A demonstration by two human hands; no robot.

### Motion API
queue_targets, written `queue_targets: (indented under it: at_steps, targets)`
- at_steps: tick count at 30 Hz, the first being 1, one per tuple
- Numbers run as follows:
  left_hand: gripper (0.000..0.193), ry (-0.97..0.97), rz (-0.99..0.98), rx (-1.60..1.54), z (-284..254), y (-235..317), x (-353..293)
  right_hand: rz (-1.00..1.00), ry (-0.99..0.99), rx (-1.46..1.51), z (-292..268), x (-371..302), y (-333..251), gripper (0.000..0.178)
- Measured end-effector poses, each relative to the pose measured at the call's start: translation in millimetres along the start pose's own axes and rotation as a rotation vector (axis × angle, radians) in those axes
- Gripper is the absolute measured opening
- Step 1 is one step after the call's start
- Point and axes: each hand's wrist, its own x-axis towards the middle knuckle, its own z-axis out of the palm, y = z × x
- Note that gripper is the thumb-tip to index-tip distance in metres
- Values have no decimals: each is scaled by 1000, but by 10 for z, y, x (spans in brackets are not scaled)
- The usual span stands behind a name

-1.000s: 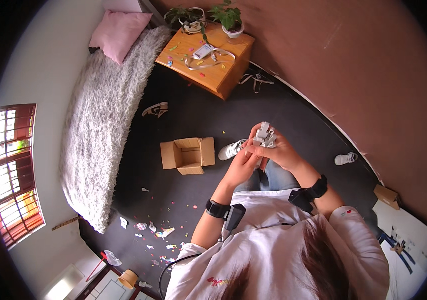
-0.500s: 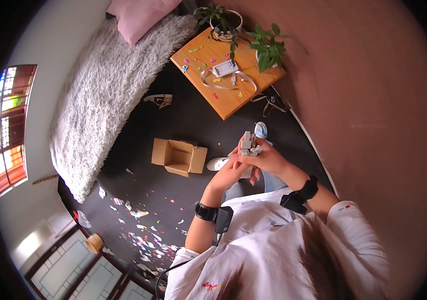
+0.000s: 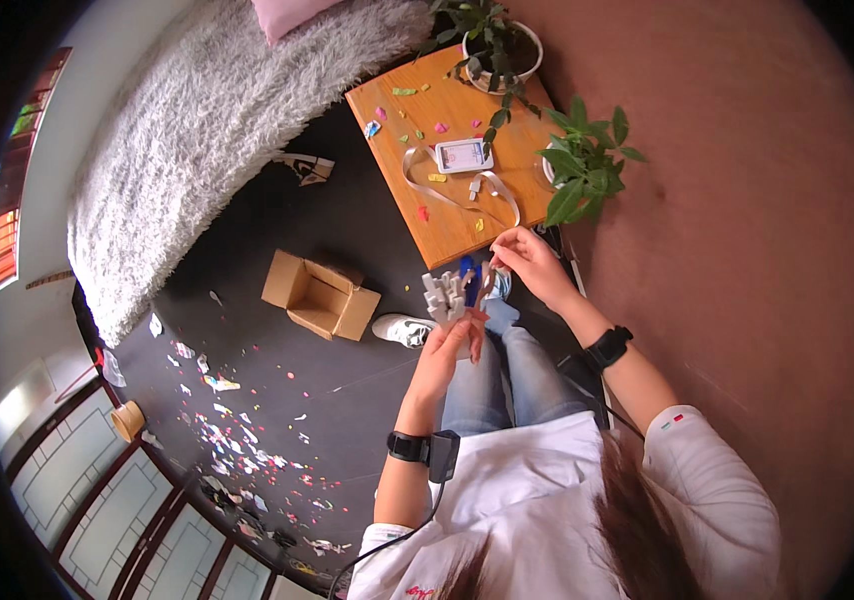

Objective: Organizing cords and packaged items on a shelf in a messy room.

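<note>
My left hand (image 3: 452, 345) is closed around the lower end of a bundle of pale grey blocky pieces (image 3: 442, 296), which fans out above the fingers. Their exact kind is too small to tell. My right hand (image 3: 535, 268) is apart from the bundle, at the near corner of the wooden table (image 3: 442, 225). Its thumb and fingertips come together in a pinch; whatever is between them is hard to make out. A thin brownish strip (image 3: 486, 285) shows just below these fingertips, beside a blue item (image 3: 468, 280).
On the table lie a white card holder (image 3: 464, 155) with a pale lanyard (image 3: 409, 178), coloured scraps and two potted plants (image 3: 582, 165). An open cardboard box (image 3: 319, 299) stands on the dark floor beside a white shoe (image 3: 403, 330). Paper scraps (image 3: 237, 445) litter the floor.
My hands, together around the grey pieces before, have come apart. The right has moved up toward the table; the left keeps the bundle, now fanned out. The view has shifted.
</note>
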Motion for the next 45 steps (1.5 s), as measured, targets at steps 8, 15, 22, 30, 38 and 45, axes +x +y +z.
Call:
queue_targets:
  at_steps: [8,15,22,30,38,45]
  targets:
    - [34,139,-23,-33,-361,-312,361,-378,162,-1093,-448,919,540,26]
    - [35,128,-89,-84,-432,-487,542,-568,46,-1495,-486,1473,665,32]
    - [34,140,-163,-100,-506,-510,599,-542,124,-1621,-589,1622,854,28]
    - [34,144,-149,-70,-590,-453,682,-391,81,-1597,-613,1464,765,22]
    - [32,203,-60,-114,-642,-369,698,-332,173,-758,-164,701,253,20]
    - [33,294,72,-148,-678,-261,637,-547,12,-523,170,105,-232,25]
